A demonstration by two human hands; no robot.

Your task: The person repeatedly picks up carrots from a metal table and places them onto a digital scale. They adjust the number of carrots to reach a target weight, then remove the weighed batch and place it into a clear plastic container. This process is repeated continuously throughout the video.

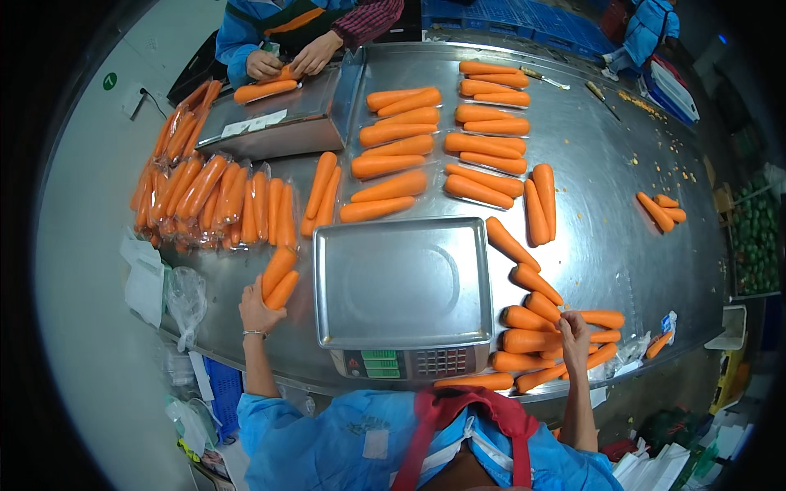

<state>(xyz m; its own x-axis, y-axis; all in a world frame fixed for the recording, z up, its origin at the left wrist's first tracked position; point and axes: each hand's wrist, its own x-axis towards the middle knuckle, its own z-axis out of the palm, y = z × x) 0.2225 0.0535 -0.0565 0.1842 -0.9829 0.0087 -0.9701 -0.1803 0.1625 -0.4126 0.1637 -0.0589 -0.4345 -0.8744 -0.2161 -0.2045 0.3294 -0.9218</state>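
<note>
My left hand (260, 311) is closed around a pair of carrots (279, 282), just left of the scale. Their far ends meet the row of wrapped carrots (282, 212). Over on the right, my right hand (575, 336) reaches into a pile of loose carrots (531, 340). Its bent fingers pinch the tip of one carrot (543, 305); the palm side is hidden. Between my hands stands a scale with a bare steel pan (402, 282) and a keypad with green displays (381, 363) on my side.
Carrot packs on trays (393, 156) line the steel table (589, 153) beyond the scale. Bagged carrots (196, 190) are heaped at left. Across the table, another person's hands (316, 54) handle carrots on a metal wrapping machine (276, 132). Two wood-handled tools (540, 76) lie far right.
</note>
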